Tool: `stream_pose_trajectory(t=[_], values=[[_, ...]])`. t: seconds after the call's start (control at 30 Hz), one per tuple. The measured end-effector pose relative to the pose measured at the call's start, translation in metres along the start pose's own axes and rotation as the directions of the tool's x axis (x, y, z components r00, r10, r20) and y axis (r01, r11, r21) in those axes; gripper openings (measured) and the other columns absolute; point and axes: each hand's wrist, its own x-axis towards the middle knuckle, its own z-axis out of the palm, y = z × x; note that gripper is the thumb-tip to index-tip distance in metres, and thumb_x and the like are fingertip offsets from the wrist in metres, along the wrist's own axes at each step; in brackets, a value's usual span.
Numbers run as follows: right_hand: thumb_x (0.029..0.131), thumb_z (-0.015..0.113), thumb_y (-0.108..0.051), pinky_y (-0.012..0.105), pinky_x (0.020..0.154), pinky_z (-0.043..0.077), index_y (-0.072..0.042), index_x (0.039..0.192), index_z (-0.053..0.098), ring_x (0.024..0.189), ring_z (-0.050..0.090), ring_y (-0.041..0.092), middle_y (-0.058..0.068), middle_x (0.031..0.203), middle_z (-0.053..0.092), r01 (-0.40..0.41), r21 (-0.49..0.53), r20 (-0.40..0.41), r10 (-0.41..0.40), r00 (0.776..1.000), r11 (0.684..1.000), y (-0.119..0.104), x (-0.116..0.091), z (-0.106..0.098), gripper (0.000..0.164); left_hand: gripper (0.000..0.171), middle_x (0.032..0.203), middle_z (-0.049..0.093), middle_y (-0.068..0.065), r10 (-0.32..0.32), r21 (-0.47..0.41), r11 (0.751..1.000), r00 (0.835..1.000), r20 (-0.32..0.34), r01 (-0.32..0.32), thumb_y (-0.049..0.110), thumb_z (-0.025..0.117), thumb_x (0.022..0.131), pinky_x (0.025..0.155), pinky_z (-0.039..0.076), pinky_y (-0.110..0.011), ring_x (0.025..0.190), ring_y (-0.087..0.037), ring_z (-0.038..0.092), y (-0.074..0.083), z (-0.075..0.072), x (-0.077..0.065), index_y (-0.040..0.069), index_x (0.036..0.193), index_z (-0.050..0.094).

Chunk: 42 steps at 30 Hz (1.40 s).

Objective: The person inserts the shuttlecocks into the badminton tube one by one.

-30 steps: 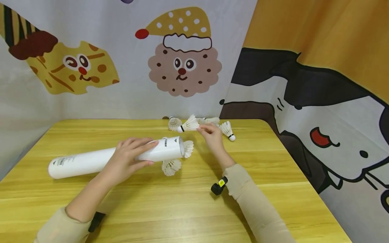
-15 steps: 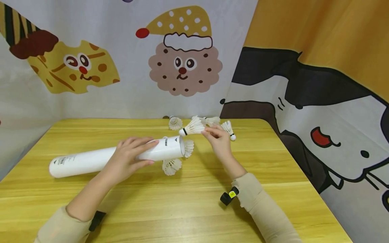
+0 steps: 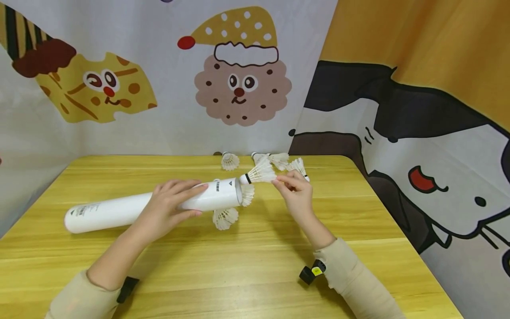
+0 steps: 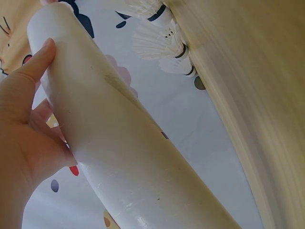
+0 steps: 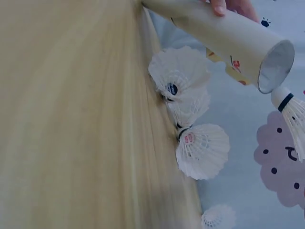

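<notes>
A white tube (image 3: 119, 209) is gripped by the left hand (image 3: 168, 205); 1 shuttlecock (image 3: 260, 172) is pinched by the right hand (image 3: 299, 197) beside the tube's opening.

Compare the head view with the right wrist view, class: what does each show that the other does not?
Only the head view shows the left sleeve, the right sleeve and the orange cloth.

Only the right wrist view shows red marks on the tube and looks into its open end.

Both show the tube, the grip of the left hand on it, a shuttlecock beside its open end, and the table.
</notes>
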Motion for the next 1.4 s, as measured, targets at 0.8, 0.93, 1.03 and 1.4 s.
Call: stream_pose_trajectory(t=[0.8,0.93,1.03,1.4], values=[[0.076,0.070,0.018,0.023,0.050,0.033,0.013,0.081,0.069,0.060,0.040,0.007,0.012,0.068,0.050,-0.029,0.044,0.127,0.023,0.992,0.999,-0.017,-0.023,0.017,0.007,0.073,0.132,0.056,-0.009,0.001,-0.007,1.000,1.000,0.009,0.000,0.022,0.084,0.071,0.087,0.031,-0.053,0.111,-0.028,0.050,0.001,-0.002,0.001,0.023,0.138,0.054],[0.076,0.071,0.017,0.025,0.050,0.033,0.013,0.082,0.070,0.060,0.040,0.008,0.012,0.068,0.050,-0.027,0.056,0.151,0.018,0.988,0.998,-0.019,-0.024,0.023,0.007,0.073,0.132,0.056,-0.008,0.000,-0.008,1.000,1.000,0.013,0.000,0.022,0.084,0.072,0.088,0.030,-0.054,0.111,-0.027,0.050,0.002,-0.002,0.001,0.023,0.139,0.054],[0.076,0.070,0.017,0.024,0.051,0.034,0.013,0.083,0.070,0.060,0.040,0.008,0.013,0.068,0.050,-0.024,0.077,0.174,0.010,0.985,0.997,-0.021,-0.025,0.028,0.008,0.073,0.132,0.056,-0.007,0.000,-0.006,1.000,1.000,0.012,0.000,0.022,0.084,0.072,0.088,0.031,-0.054,0.110,-0.028,0.050,0.002,-0.001,0.001,0.023,0.139,0.054],[0.075,0.072,0.016,0.022,0.052,0.037,0.012,0.083,0.070,0.061,0.043,0.009,0.011,0.071,0.053,-0.042,0.125,0.236,0.011,0.972,0.991,-0.018,-0.029,0.040,0.009,0.073,0.132,0.056,-0.008,0.009,-0.002,1.000,1.000,0.001,-0.009,0.022,0.084,0.071,0.087,0.031,-0.050,0.110,-0.027,0.050,0.002,-0.001,0.000,0.023,0.138,0.054]])
